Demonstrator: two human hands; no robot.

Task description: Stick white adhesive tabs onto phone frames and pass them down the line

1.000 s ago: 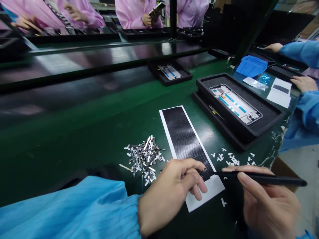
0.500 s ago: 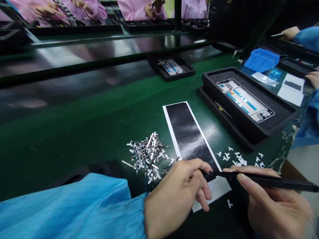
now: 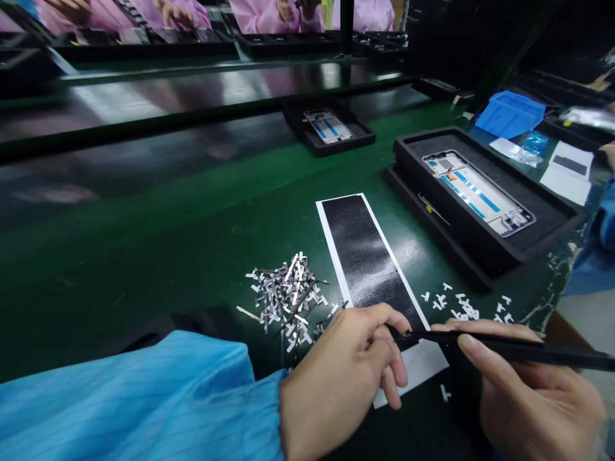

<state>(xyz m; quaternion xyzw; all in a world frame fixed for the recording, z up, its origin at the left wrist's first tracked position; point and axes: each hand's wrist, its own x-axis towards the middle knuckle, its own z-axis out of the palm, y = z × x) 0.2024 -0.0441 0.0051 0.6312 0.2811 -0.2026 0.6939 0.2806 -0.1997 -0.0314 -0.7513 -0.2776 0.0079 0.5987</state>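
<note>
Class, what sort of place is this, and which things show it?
Probably an electronics assembly workshop: a silvery phone-shaped frame lies in a black rectangular foam-like tray, small metallic strips lie heaped on the glossy green tabletop, and the right hand holds a slim black tool.

An electronics workshop, this: pink-smocked workers (image 3: 254,16) along the top edge, phone housings (image 3: 480,195) in black trays (image 3: 542,202).

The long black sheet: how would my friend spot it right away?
Look at the green table. Between the pile of tiny strips and the stacked black trays lies a long sheet, its near end partly hidden by the left hand. Unlike the trays, it's flat and shiny black, with white edges.
</note>
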